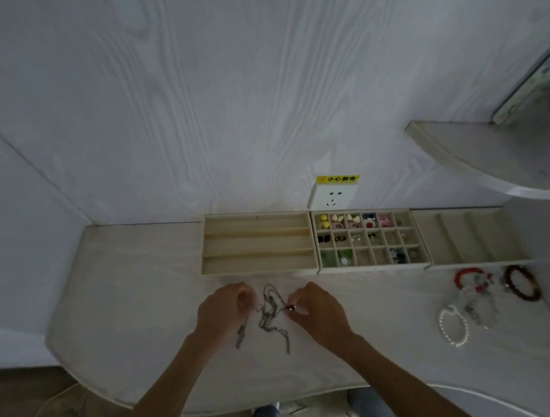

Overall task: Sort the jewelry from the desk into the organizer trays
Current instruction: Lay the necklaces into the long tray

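A tangle of thin silver chain necklaces (269,318) lies on the white desk between my hands. My left hand (222,312) pinches a strand at the tangle's left side. My right hand (316,310) pinches another strand on the right, close to a small dark red pendant (291,307). Behind the tangle stands a beige tray with three long slots (256,241), which look empty. Right of it is a grid tray (369,240) holding earrings and small colourful pieces. A third beige tray with slanted dividers (465,238) sits further right.
Bracelets lie at the desk's right: a red one (473,280), a dark beaded one (522,283), a white pearl one (453,325) and a clear one (480,308). A wall socket (333,194) with a yellow label sits behind the trays. A curved shelf (487,156) juts out at the upper right.
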A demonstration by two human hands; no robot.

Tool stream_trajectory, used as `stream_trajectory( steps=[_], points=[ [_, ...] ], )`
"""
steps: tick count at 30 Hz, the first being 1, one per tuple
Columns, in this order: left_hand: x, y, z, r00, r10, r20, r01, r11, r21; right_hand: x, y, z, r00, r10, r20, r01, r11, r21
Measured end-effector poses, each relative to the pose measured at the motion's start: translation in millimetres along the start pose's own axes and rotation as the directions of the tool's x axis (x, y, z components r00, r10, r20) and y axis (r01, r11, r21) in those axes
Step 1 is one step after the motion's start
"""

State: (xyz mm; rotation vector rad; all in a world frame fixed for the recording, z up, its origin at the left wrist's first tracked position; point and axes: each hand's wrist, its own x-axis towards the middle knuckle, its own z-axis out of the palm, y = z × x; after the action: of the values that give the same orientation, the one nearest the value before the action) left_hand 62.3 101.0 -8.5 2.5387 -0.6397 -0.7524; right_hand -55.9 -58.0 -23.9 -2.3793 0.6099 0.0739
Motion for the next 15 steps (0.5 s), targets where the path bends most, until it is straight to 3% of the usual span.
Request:
stream_trajectory(
  steps=[5, 8, 11, 15],
  points=[
    [4.9, 20.5, 4.1, 0.985, 0.155, -0.081, -0.156, 0.988, -0.005, -0.8, 0.2, -24.1, 0.994, 0.099, 0.047, -0.101, 0.993, 0.057],
    [8.4, 29.8, -8.3, 0.917, 0.369, 0.149, -0.347, 0.925, -0.154, 0.9, -12.7, -50.9, 0.996, 0.047, 0.073, -0.057, 0.988, 0.146],
    [6.7, 47.9, -33.1, 0.804, 0.457, 0.381, -0.348, 0.880, -0.322, 2.7, -36.4, -85.3, 0.994, -0.052, 0.101, 0.021, 0.957, 0.288],
    [2.4, 64.0, -52.1, 0.757, 0.536, 0.374, -0.325, 0.805, -0.497, 3.9, -63.2, -134.8, 0.966, -0.153, 0.206, 0.067, 0.925, 0.373]
  ],
)
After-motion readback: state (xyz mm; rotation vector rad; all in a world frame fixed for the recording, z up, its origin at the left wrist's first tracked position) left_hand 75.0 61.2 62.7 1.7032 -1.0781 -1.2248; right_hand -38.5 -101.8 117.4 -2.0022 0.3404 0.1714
